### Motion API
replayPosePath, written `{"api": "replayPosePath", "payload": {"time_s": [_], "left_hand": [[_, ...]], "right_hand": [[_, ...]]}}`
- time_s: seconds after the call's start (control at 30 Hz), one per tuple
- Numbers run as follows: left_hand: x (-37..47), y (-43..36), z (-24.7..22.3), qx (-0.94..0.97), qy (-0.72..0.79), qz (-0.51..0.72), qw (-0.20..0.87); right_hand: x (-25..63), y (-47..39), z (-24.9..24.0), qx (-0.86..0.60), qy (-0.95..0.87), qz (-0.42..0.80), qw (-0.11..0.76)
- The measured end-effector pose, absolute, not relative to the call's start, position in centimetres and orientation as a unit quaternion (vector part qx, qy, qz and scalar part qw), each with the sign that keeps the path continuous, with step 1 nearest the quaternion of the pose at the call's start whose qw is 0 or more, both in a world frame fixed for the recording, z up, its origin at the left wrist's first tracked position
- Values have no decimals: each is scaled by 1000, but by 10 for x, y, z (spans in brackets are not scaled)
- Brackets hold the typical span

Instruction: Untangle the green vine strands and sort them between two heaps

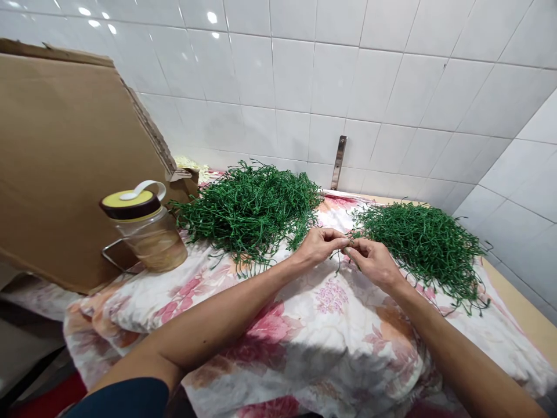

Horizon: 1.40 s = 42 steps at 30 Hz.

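Both hands meet above the cloth, between two heaps of thin green stems. My left hand (318, 245) is closed in a pinch, thumb and forefinger on a thin green stem (339, 264) that dangles below the fingertips. Touching it from the other side, my right hand (373, 261) also pinches the stem. The fingers partly cover the stem. A large tangled heap of green stems (256, 209) with small knobs at their ends lies beyond my left hand. Beside my right hand spreads another heap of the same stems (430, 247).
A floral cloth (331, 337) covers the table. At the left stands a clear jug (159, 244) with a yellow and brown lid and some liquid, close to a big cardboard box (65, 162). White tiled wall (296, 75) closes off the back, with a metal strip (338, 162) against it.
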<state>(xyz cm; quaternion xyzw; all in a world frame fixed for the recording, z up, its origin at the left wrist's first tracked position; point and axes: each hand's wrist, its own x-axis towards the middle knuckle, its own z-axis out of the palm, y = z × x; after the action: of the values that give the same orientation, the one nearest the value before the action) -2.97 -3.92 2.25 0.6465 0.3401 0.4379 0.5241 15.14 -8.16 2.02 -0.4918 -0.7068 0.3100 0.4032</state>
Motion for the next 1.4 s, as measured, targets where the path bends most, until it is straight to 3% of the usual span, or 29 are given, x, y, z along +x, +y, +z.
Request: {"api": "replayPosePath", "payload": {"time_s": [0.17,0.4,0.7,0.83,1.0,1.07,1.2,1.4], "left_hand": [[-29,-40,24,668,319,450,499],[-31,-41,28,670,298,440,518],[-30,-42,28,656,313,441,527],[-27,-43,28,644,328,450,524],[-27,-41,24,622,357,449,533],[-28,-39,23,618,364,448,533],[-29,-35,22,623,371,442,529],[-29,-35,21,632,361,444,522]], "right_hand": [[150,-80,19,-506,-683,303,430],[147,-83,26,-475,-586,520,401],[148,-81,25,-490,-552,518,433],[150,-77,18,-507,-588,448,443],[155,-79,15,-522,-705,165,450],[155,-81,16,-508,-738,105,432],[151,-84,16,-503,-765,99,389],[150,-81,15,-516,-723,243,389]]}}
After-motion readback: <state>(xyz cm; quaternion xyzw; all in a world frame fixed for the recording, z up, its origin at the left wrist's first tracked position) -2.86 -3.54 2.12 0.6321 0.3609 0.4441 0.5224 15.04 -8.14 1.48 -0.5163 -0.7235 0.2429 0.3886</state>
